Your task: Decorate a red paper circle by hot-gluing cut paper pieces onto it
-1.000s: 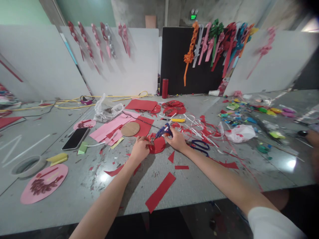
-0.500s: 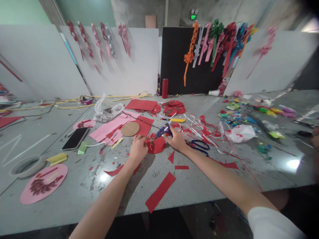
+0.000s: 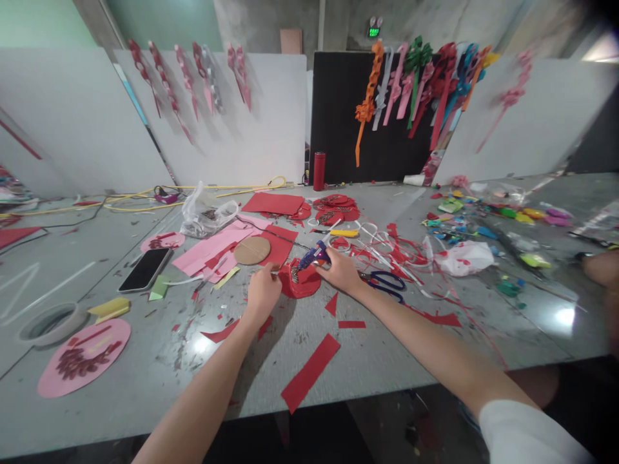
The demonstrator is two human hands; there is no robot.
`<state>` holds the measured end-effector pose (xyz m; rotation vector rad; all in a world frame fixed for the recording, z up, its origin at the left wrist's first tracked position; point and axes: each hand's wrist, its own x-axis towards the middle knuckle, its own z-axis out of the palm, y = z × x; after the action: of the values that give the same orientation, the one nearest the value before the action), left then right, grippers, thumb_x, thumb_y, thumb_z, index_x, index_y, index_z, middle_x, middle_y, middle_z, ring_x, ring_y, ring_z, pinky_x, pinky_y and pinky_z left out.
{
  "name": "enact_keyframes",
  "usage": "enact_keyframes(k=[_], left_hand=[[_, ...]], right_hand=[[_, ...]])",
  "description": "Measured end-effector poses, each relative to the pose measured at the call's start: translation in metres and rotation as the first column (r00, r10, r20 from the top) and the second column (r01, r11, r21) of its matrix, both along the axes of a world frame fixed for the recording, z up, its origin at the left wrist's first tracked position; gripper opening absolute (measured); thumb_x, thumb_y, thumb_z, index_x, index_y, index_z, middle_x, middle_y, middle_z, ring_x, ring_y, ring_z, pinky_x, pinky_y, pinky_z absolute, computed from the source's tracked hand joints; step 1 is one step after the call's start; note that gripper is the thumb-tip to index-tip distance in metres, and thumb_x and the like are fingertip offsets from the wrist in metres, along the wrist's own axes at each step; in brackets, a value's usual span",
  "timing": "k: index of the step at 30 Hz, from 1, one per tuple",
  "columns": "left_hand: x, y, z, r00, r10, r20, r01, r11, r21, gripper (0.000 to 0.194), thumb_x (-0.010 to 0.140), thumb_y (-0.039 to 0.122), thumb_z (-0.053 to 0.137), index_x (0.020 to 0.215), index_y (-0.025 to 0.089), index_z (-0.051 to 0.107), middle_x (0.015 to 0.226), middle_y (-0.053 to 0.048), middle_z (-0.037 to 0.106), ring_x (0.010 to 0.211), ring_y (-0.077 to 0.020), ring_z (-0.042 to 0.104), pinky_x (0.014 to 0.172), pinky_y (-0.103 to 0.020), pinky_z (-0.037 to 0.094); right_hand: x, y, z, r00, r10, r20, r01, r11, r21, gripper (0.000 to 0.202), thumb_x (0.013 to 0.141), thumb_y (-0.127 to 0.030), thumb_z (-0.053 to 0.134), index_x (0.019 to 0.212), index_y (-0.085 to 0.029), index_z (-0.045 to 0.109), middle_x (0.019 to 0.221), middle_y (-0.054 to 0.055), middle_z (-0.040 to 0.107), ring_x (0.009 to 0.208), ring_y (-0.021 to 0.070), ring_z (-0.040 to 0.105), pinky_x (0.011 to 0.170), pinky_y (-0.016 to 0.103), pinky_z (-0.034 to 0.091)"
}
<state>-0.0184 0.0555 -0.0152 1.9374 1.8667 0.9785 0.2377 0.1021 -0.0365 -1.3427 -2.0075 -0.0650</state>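
In my right hand [image 3: 341, 270] is a blue hot glue gun [image 3: 314, 255], its nozzle pointing down and left over a red paper disc [image 3: 309, 286]. Small brownish pieces [image 3: 295, 275] lie on the disc near the nozzle. My left hand [image 3: 264, 290] is just left of the disc with its fingertips pinched together; what they hold, if anything, is too small to make out. Behind that hand lies a round cardboard piece [image 3: 252, 250]. Blue-handled scissors [image 3: 387, 285] rest beside my right wrist.
Red sheets [image 3: 273, 203], pink paper [image 3: 203, 251], a clear plastic bag [image 3: 206, 216], a phone [image 3: 145, 269] and a tape roll [image 3: 53, 323] occupy the left and back. Tangled ribbons [image 3: 401, 258] and a yellow cutter [image 3: 344, 233] lie right. A red bottle [image 3: 319, 171] stands behind.
My left hand has drawn back a little to the left, off the red disc's edge. The glue gun in my right hand has shifted only slightly.
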Motion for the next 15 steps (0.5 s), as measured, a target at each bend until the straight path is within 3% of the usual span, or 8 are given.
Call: enact_keyframes(k=[9, 15], left_hand=[[0.0004, 0.0015, -0.0063, 0.997, -0.057, -0.06, 0.055, 0.998, -0.039, 0.048, 0.085, 0.006, 0.055, 0.129, 0.021, 0.068, 0.128, -0.009, 0.077, 0.122, -0.0275, 0.072, 0.102, -0.035, 0.053], [0.0017, -0.0004, -0.0022, 0.991, -0.048, -0.125, 0.034, 0.993, -0.111, 0.045, 0.088, 0.01, 0.057, 0.131, 0.022, 0.068, 0.127, -0.01, 0.077, 0.125, -0.0268, 0.07, 0.107, -0.033, 0.052]], right_hand=[[0.0014, 0.0001, 0.0003, 0.996, 0.054, 0.074, -0.053, 0.999, -0.014, 0.027, 0.1, -0.043, 0.064, 0.115, -0.02, 0.062, 0.106, 0.009, 0.074, 0.096, 0.0265, 0.072, 0.075, 0.031, 0.047], [0.0025, 0.0014, -0.0029, 0.992, 0.058, 0.111, -0.056, 0.998, -0.021, 0.028, 0.101, -0.04, 0.064, 0.12, -0.019, 0.064, 0.113, 0.01, 0.074, 0.101, 0.0259, 0.072, 0.078, 0.031, 0.048]])
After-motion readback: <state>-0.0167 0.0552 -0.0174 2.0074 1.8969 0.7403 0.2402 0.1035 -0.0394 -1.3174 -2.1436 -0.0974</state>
